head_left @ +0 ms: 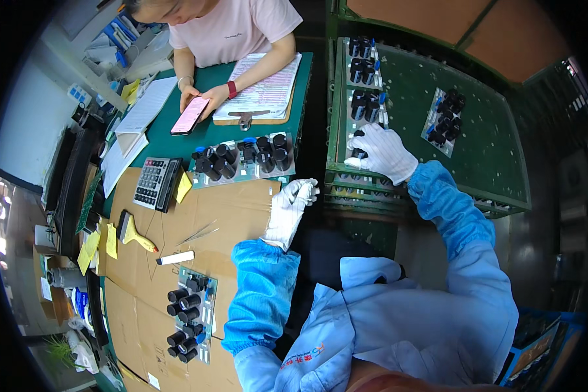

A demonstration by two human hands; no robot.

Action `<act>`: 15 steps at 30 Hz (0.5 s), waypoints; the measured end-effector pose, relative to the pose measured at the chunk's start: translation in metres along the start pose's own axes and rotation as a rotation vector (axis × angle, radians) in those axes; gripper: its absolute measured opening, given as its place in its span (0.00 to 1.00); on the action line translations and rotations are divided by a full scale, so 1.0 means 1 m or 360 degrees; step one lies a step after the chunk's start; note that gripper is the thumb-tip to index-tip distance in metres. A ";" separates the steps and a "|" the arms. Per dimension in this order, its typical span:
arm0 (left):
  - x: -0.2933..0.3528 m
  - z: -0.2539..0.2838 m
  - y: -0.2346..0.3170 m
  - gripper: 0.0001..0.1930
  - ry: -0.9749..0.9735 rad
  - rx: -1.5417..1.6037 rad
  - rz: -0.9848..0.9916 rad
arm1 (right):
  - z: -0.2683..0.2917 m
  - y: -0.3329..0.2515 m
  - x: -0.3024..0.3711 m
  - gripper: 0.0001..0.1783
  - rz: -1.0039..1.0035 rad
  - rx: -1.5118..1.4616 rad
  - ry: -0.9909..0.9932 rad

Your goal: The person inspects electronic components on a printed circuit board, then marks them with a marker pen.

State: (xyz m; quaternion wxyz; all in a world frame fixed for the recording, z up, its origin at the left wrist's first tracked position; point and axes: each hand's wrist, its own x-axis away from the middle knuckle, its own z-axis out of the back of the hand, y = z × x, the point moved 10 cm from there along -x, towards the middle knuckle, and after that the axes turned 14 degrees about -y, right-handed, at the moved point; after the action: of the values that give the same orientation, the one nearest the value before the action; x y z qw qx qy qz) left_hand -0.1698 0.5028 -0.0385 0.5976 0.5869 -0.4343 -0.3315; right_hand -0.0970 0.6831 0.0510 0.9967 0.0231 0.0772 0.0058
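Note:
My right hand (384,153), in a white glove, reaches over the left edge of a green tray (411,78). Its fingers are closed around the black cylindrical parts of a circuit board (356,153), which they mostly cover. Just beyond it, two similar circuit boards (367,104) (362,62) lie in line along the tray's edge. Another circuit board (444,123) sits at an angle farther right. At the right edge of the cardboard-covered table, my gloved left hand (289,212) is curled closed, with nothing visible in it.
Across the green table (304,78), a person holds a phone (190,115) beside a clipboard (258,91). More circuit boards (242,160) (194,315) lie on the table and cardboard (157,228). A calculator (157,183), yellow-handled brush (134,234) and white strip (175,258) lie left.

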 end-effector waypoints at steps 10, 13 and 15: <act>-0.002 -0.006 0.014 0.16 0.0019 -0.0088 0.0023 | -0.004 0.007 -0.008 0.22 -0.0040 0.0024 -0.0031; -0.001 -0.001 0.007 0.14 0.0035 -0.0083 0.0036 | -0.004 0.005 -0.010 0.21 -0.0054 0.0004 -0.0084; -0.002 0.000 0.005 0.14 0.0042 -0.0086 0.0037 | -0.003 0.005 -0.010 0.20 -0.0050 0.0005 -0.0077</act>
State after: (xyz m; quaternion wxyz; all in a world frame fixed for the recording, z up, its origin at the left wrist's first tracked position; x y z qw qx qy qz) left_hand -0.1706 0.5048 -0.0341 0.6226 0.5697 -0.4242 -0.3283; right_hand -0.1077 0.6882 0.0497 0.9982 0.0235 0.0533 -0.0105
